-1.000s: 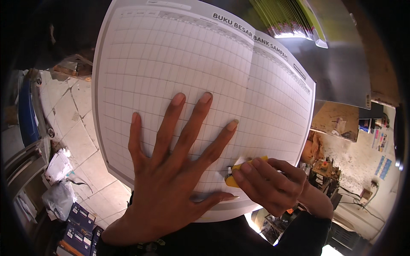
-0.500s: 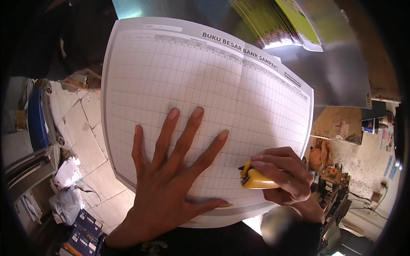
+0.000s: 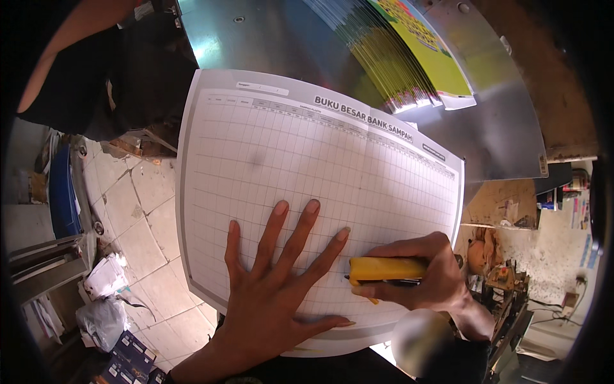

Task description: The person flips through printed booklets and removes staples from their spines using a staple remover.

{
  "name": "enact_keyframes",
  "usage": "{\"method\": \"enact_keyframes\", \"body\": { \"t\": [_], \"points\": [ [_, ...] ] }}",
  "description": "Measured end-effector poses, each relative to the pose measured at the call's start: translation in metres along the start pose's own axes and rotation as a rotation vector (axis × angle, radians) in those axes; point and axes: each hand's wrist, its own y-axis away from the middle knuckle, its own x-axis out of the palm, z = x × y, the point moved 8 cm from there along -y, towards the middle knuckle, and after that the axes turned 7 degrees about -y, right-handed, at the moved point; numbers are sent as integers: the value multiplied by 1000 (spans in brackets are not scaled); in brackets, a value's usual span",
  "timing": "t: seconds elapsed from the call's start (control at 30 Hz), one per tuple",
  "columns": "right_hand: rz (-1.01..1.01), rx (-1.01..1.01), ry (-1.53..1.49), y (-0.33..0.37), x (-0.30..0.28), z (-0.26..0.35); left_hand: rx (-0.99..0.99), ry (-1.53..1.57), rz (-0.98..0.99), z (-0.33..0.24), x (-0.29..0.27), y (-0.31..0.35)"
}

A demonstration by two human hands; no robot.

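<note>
A large white sheet [image 3: 256, 160] printed with a grey-bordered grid lies tilted before me, with a faint crease running down it. My left hand [image 3: 272, 281] rests flat on its lower part, fingers spread, holding nothing. To the right of it, my right hand [image 3: 435, 275] is closed around a yellow stapler [image 3: 390, 269]. The stapler's front end points left and sits just over the grid, near my left thumb and index finger. Whether it touches the paper, I cannot tell. My right palm hides the stapler's rear.
Beyond the sheet is a shiny metal table [image 3: 268, 38] carrying a fanned stack of green-yellow booklets [image 3: 409, 57]. Someone's bare arm [image 3: 61, 54] shows at the far left. A tiled floor [image 3: 137, 224], plastic bag [image 3: 102, 323] and dark boxes [image 3: 131, 358] lie at left.
The sheet and both hands sit lower in view, and more of the table shows. My right hand has turned the stapler over and moved it slightly left. The left hand stays spread on the paper.
</note>
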Motion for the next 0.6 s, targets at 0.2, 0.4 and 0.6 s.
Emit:
{"method": "enact_keyframes", "body": {
  "t": [0.2, 0.4, 0.6],
  "points": [
    [34, 141, 30, -10, 0, 6, 6, -1, 2, 0, 1, 0],
    [-118, 63, 111, -10, -22, 5, 3, -26, 21, -1, -4, -3],
    [-109, 247, -598, -5, -26, -22, -1, -67, -57, -9, -14, -2]
  ]
}}
